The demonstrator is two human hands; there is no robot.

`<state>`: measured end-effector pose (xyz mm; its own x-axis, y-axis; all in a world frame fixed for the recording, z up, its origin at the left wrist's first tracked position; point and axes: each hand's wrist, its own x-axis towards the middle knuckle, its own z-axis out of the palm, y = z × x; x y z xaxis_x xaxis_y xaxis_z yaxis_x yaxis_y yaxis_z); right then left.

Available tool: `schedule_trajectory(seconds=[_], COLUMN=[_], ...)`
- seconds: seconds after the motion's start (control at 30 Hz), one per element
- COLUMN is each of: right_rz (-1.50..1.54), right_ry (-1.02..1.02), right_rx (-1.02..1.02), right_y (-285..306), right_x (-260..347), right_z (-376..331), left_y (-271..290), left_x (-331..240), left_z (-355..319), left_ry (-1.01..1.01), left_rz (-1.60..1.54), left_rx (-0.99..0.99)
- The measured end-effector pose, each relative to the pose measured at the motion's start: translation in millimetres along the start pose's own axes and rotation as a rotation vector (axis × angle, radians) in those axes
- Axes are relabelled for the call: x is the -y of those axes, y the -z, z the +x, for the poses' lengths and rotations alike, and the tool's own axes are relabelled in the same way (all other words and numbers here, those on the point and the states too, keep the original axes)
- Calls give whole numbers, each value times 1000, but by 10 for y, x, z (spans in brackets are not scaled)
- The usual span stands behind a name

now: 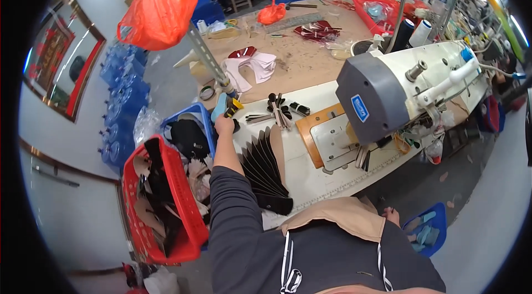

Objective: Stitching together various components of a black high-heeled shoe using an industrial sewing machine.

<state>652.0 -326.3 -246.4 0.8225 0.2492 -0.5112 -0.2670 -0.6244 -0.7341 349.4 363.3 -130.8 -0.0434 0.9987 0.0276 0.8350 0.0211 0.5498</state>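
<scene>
My left arm stretches to the far left corner of the white sewing table (310, 183). There my left hand (224, 125) is closed beside a light blue piece (219, 106) and a yellow-and-black object (233, 108); what its fingers hold is hidden. My right hand (391, 215) hangs low at my right side, fingers curled, and anything inside is too small to make out. A fanned stack of black pieces with beige undersides (261, 164) lies on the table near my left forearm. Beyond it is a bundle of black and beige strips (277, 110).
A large sewing machine (382, 94) stands at the right of the table. Left of me are a red basket (200, 222) and a blue basket (208, 119). A blue bin (440, 222) sits at lower right. An orange bag (160, 3) hangs from a metal post (205, 53).
</scene>
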Motion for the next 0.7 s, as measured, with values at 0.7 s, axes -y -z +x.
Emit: schedule_trajectory(seconds=[0.7], right_rz=[236], right_ry=[976], right_rx=[463], right_y=[-2048], right_x=[3035], right_z=[-1193], left_y=[1054], left_x=[-963], left_z=[-1359], left_ry=[44], left_rz=[-1584], left_rx=[1206])
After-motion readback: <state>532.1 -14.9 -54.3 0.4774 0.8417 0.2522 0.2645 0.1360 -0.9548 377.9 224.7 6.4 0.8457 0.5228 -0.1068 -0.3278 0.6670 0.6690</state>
